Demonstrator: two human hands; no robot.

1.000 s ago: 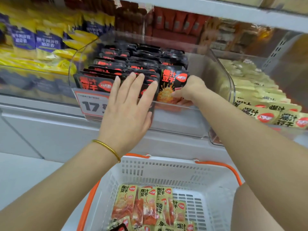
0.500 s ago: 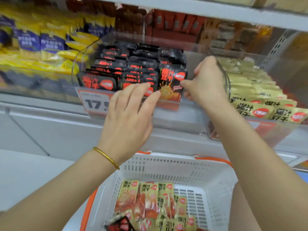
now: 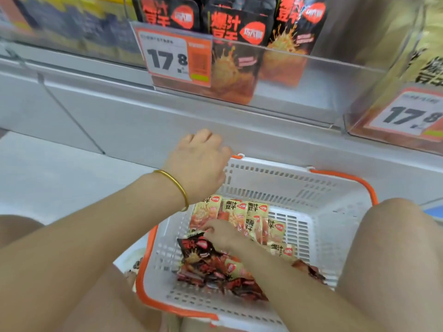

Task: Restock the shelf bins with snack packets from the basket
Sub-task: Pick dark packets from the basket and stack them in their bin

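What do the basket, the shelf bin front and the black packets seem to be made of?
Basket: matte white moulded plastic, by its slotted walls. Shelf bin front: clear glossy plastic, probably acrylic; packets show through. Black packets: glossy printed film, crinkled.

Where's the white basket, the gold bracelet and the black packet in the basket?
white basket [image 3: 275,180], head view, on its perforated back wall.
gold bracelet [image 3: 178,186], head view, on the band across the left wrist.
black packet [image 3: 194,249], head view, on its printed front.
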